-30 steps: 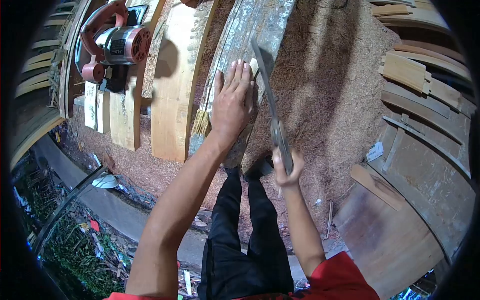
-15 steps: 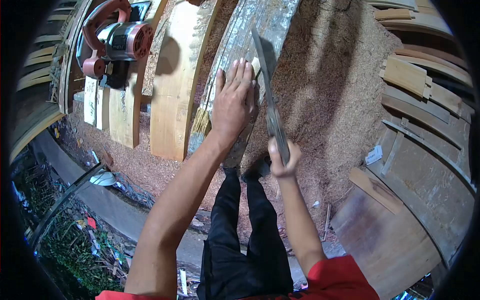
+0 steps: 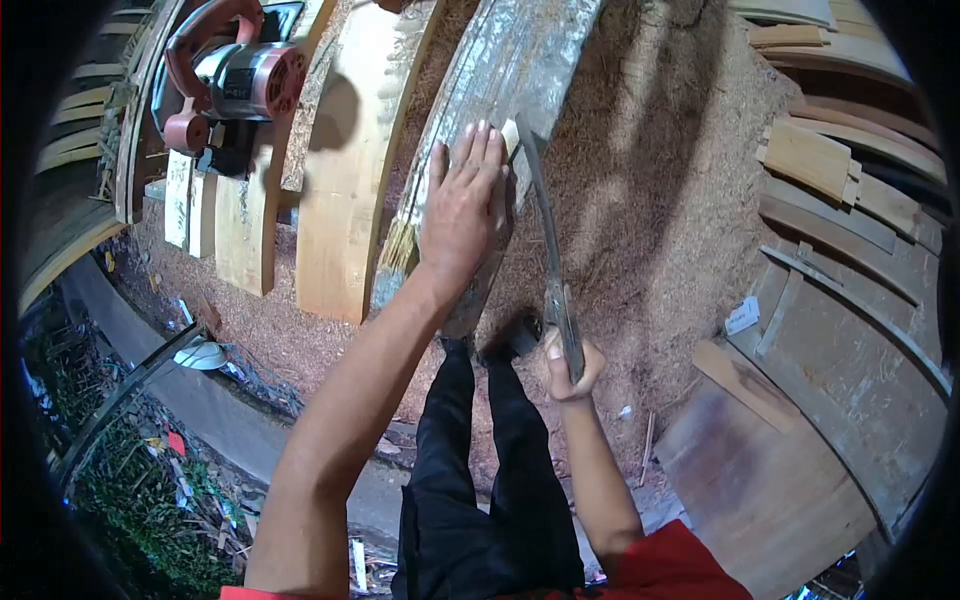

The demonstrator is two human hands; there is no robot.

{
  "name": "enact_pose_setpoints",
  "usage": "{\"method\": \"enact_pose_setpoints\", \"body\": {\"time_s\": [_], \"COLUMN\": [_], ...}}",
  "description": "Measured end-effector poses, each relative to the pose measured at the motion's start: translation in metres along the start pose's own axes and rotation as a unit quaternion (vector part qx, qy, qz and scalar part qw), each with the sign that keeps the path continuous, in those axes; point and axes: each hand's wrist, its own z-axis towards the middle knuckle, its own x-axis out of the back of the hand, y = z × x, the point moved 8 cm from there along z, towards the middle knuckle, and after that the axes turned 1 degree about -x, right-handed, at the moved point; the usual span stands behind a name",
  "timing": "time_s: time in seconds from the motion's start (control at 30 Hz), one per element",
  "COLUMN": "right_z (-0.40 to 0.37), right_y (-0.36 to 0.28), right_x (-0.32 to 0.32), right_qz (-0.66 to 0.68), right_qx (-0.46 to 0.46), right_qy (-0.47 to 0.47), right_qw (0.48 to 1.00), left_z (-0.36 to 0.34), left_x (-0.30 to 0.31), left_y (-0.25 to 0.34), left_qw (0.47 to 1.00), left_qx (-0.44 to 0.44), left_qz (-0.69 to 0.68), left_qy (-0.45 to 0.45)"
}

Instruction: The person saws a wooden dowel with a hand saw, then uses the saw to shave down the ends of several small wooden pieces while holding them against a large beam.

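Note:
My left hand [image 3: 462,205] lies flat, fingers stretched forward, on top of a worn grey plank [image 3: 535,60]. Just past its fingertips shows the pale end of a small wood piece [image 3: 511,138]; the rest of it is hidden under the hand. In my right hand [image 3: 572,365] is the handle of a handsaw [image 3: 548,230], the fingers wrapped round it. The saw is seen nearly edge-on, its far end beside the pale wood end at the plank's right edge. A paint brush-like bundle of yellowish bristles [image 3: 401,245] sits by my left wrist.
A red circular saw [image 3: 238,85] rests on boards at the upper left. Beside it lie wide pale boards [image 3: 345,220]. Sawdust [image 3: 650,250] covers the ground. Curved wood pieces [image 3: 810,158] and a panel [image 3: 770,470] line the right side. My feet stand close to the plank's near end.
My right hand has drawn the handsaw back toward my body, so its far end now sits by the pale wood end. The left hand stays in place.

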Motion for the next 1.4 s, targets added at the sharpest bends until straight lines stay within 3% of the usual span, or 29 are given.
{"method": "enact_pose_setpoints", "body": {"time_s": [0.13, 0.27, 0.33, 0.4, 0.43, 0.47, 0.6, 0.67, 0.77, 0.9, 1.07, 1.2, 1.4], "right_z": [0.054, -0.001, 0.006, 0.040, 0.063, 0.059, -0.002, 0.007, 0.061, -0.001, 0.068, -0.006, 0.059], "right_y": [0.002, -0.008, -0.005, 0.006, -0.006, 0.008, -0.002, 0.001, 0.009, -0.005, 0.008, 0.002, 0.006], "right_x": [-0.026, 0.000, -0.005, -0.013, -0.023, -0.028, -0.003, -0.001, -0.029, -0.002, -0.030, 0.003, -0.024], "right_qz": [-0.025, -0.030, 0.038, 0.009, -0.040, -0.016, 0.030, 0.013, -0.037, 0.023, -0.018, -0.018, -0.032], "right_qx": [-0.017, 0.032, 0.015, -0.030, 0.015, -0.022, -0.025, 0.000, -0.045, -0.017, -0.030, 0.042, -0.028], "right_qy": [-0.045, 0.024, 0.002, -0.006, -0.015, -0.027, 0.006, 0.000, -0.031, -0.002, -0.023, 0.021, -0.039], "right_qw": [0.999, 0.999, 0.999, 0.999, 0.999, 0.999, 0.999, 1.000, 0.998, 1.000, 0.999, 0.999, 0.998], "left_z": [-0.001, -0.001, 0.002, -0.001, -0.002, -0.003, -0.001, -0.002, -0.004, -0.001, -0.006, 0.000, -0.001], "left_x": [-0.001, 0.001, 0.001, -0.002, -0.002, -0.003, 0.000, -0.001, 0.000, 0.000, 0.002, 0.001, 0.001], "left_y": [-0.002, 0.000, -0.003, -0.002, -0.003, -0.002, -0.001, -0.001, -0.001, -0.002, 0.000, 0.000, 0.000], "left_qw": [1.000, 1.000, 1.000, 1.000, 1.000, 1.000, 1.000, 1.000, 1.000, 1.000, 1.000, 1.000, 1.000], "left_qx": [-0.002, -0.003, -0.005, -0.008, -0.008, -0.011, 0.003, -0.001, -0.004, 0.005, 0.005, 0.002, -0.005], "left_qz": [-0.013, -0.010, -0.004, 0.001, 0.006, 0.009, -0.011, -0.006, -0.002, -0.012, -0.018, -0.018, -0.009], "left_qy": [0.005, 0.007, 0.015, 0.008, -0.001, -0.010, 0.014, 0.011, 0.011, 0.013, 0.007, 0.008, 0.015]}}
